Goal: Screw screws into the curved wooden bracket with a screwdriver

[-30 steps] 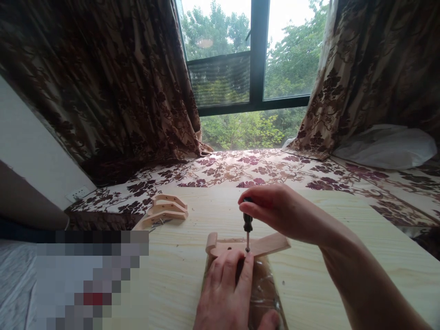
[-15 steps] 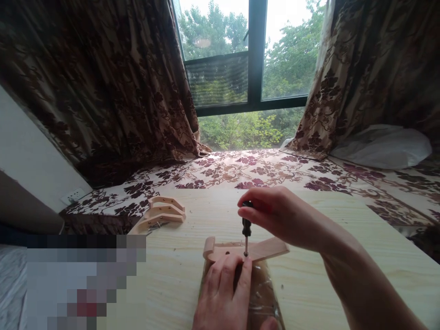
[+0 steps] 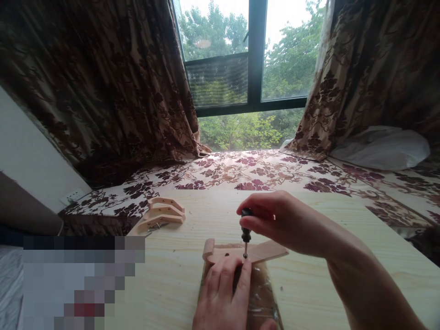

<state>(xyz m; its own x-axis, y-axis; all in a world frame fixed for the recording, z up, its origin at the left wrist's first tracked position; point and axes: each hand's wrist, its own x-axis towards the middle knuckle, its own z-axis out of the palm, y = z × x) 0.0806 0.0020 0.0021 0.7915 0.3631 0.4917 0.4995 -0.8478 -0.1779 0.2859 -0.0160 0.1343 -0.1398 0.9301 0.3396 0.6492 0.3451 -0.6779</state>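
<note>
My right hand (image 3: 270, 213) grips the black handle of a small screwdriver (image 3: 246, 229), held upright with its tip in a hole of a pale wooden piece (image 3: 264, 251). That piece lies across a brown block wrapped in clear plastic (image 3: 263, 293). Fingers spread, my left hand (image 3: 223, 288) presses down on the block, its fingertips against the near edge of the wooden piece. A second dark hole shows in the piece, left of the screwdriver.
On the pale wooden table (image 3: 316, 284), more curved wooden pieces (image 3: 167, 213) lie at the back left beside some screws (image 3: 156, 226). Behind are a flowered cloth (image 3: 233, 169), a white plastic bag (image 3: 381, 146), curtains and a window. A blurred patch covers the lower left.
My right hand and the screwdriver have shifted slightly down, and the fingers around the handle have changed their position a little. My left hand has hardly moved.
</note>
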